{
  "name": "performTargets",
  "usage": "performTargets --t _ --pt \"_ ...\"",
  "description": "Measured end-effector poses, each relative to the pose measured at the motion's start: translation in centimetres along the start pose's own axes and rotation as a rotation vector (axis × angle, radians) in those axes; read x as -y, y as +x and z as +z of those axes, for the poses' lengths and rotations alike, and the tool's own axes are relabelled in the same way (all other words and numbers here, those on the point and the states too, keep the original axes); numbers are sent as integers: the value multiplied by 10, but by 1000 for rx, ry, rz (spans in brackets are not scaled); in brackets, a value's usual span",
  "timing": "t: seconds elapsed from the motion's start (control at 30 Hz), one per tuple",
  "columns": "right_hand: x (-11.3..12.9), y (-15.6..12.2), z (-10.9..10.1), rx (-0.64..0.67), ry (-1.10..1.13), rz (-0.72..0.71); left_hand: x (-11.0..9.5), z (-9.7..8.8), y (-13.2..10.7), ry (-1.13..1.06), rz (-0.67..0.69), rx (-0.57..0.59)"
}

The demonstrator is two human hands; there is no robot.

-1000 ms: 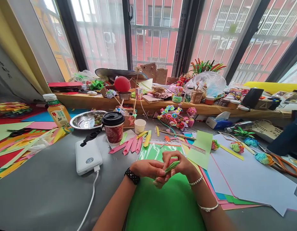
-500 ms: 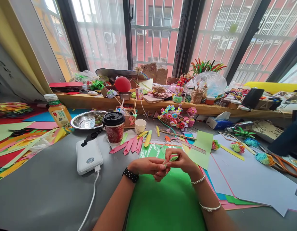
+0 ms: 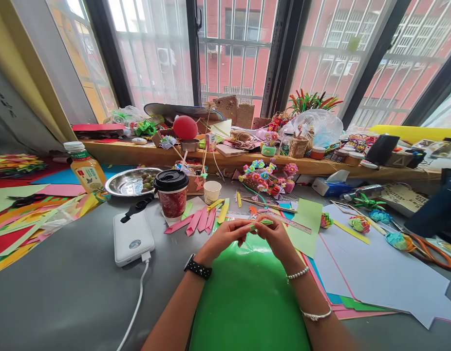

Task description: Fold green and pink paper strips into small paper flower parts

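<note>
Fingertips of my left hand [image 3: 229, 236] and my right hand [image 3: 275, 239] meet over the top of the green mat [image 3: 249, 297]. Between them is a small piece of folded green paper [image 3: 266, 222], pinched from both sides. Much of it is hidden by my fingers. Left of my hands lie pink folded strips [image 3: 194, 222] and yellow folded strips [image 3: 223, 211]. A clear ruler [image 3: 297, 225] lies just beyond my right hand, partly over a light green sheet [image 3: 306, 236].
A lidded cup [image 3: 171, 195], paper cup [image 3: 212, 192], power bank [image 3: 133, 236] and metal bowl [image 3: 118, 187] stand to the left. White sheets [image 3: 379, 273], paper flowers [image 3: 360, 224] and orange-handled scissors [image 3: 435, 253] lie right. A cluttered ledge [image 3: 233, 158] runs along the back.
Both hands have moved up and slightly away from me, still holding the folded green paper. My left hand has turned, its fingers now pointing more toward the right hand.
</note>
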State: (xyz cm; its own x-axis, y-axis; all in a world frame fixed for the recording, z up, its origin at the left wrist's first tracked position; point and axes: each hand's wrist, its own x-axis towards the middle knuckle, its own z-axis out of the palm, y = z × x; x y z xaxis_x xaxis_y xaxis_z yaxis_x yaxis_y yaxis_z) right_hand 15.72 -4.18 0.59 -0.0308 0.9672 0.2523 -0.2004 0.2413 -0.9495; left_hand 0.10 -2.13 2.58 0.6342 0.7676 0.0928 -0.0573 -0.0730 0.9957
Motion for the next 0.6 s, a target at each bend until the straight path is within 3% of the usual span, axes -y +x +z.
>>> performTargets --t 0.17,0.33,0.5,0.6 --pt "-2 0 0 -30 0 -80 2 2 2 -51 61 -213" --pt "-1 -1 -1 18 -106 -176 -1 0 0 51 177 -246" --pt "4 0 -6 63 -160 -138 4 -7 1 194 268 -306" --pt "3 2 -10 88 -305 -162 11 -13 3 320 303 -315"
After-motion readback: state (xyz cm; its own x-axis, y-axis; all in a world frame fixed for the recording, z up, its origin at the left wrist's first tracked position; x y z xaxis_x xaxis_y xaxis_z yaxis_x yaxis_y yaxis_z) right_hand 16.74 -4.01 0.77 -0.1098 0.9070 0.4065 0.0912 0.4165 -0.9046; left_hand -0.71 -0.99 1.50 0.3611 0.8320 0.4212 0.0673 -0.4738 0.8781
